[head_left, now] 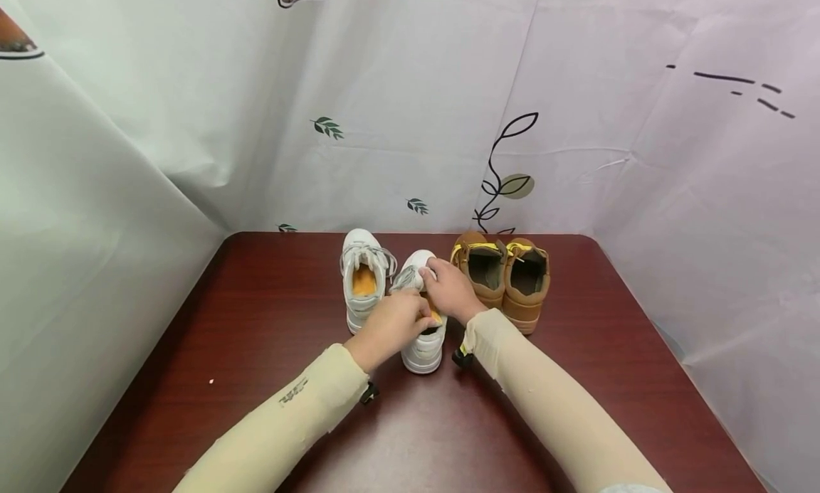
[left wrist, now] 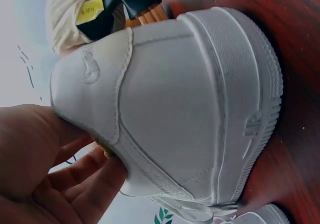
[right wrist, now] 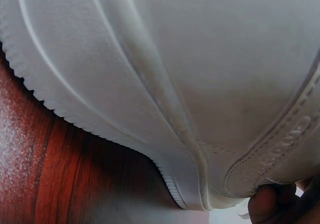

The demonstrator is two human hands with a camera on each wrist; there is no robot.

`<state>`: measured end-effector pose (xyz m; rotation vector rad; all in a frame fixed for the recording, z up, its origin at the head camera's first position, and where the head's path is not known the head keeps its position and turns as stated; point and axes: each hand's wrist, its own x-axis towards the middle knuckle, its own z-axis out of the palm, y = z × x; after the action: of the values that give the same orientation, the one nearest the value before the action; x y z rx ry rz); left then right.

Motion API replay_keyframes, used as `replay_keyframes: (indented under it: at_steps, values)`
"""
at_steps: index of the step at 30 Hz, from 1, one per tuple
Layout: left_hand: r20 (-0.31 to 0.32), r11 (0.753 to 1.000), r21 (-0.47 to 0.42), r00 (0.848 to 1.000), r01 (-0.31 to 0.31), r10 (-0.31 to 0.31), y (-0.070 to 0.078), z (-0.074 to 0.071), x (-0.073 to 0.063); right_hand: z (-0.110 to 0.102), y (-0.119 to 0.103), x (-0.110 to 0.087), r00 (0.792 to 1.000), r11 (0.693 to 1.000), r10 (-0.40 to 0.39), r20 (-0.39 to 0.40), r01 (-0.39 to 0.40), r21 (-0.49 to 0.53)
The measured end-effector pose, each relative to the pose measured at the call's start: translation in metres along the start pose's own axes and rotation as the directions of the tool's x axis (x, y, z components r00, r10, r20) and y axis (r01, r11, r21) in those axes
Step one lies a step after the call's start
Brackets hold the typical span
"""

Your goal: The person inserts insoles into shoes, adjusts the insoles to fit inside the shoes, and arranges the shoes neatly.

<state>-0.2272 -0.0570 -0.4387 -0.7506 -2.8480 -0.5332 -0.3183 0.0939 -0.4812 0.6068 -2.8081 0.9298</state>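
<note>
A white sneaker [head_left: 423, 354] rests on the table between both hands, its toe pointing away and its heel toward me. My left hand [head_left: 393, 326] reaches into the shoe opening, thumb and fingers pinching the edge of an orange insole [head_left: 435, 316]. In the left wrist view these fingers [left wrist: 97, 184] sit at the collar, with a yellowish bit of the insole [left wrist: 102, 146] between them and the thumb. On the shoe's right side near the tongue and laces, my right hand [head_left: 450, 289] grips the upper. Its fingertips [right wrist: 264, 204] show at the shoe's edge in the right wrist view.
Another white sneaker [head_left: 356, 304] with an orange insole stands to the left. A pair of brown shoes with yellow laces, the left one [head_left: 490, 294] and the right one [head_left: 527, 311], stands to the right. White printed cloth [head_left: 410, 123] hangs behind the dark red table [head_left: 269, 301].
</note>
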Motion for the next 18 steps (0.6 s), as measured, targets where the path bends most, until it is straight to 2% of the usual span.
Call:
replay_keyframes:
  at_steps: [3,7,10,13,15,18]
  values:
    - [0.007,0.999,-0.012,0.999,-0.032,0.032,-0.001,0.0,-0.002,0.0,0.0,0.0,1.0,1.0,0.001,-0.003,-0.001,-0.002]
    - [0.025,0.994,-0.02,0.994,-0.103,0.104,-0.006,-0.001,-0.002,0.001,-0.001,0.0,1.0,1.0,0.004,-0.013,-0.004,0.003]
    - [0.076,0.989,-0.051,0.987,-0.139,0.142,-0.011,-0.004,-0.002,0.002,-0.001,0.0,1.0,1.0,0.004,-0.01,-0.004,0.005]
    - [0.152,0.982,-0.079,0.971,-0.173,0.183,-0.016,-0.005,-0.006,0.003,-0.001,0.001,1.0,1.0,0.003,-0.001,-0.003,0.001]
    - [0.201,0.978,-0.067,0.958,-0.197,0.207,-0.02,-0.004,-0.009,0.002,0.0,0.0,1.0,1.0,0.005,0.006,-0.005,-0.001]
    - [0.225,0.969,-0.012,0.944,-0.246,0.243,-0.024,-0.001,-0.013,0.001,0.0,0.0,1.0,1.0,0.009,0.003,-0.009,-0.003]
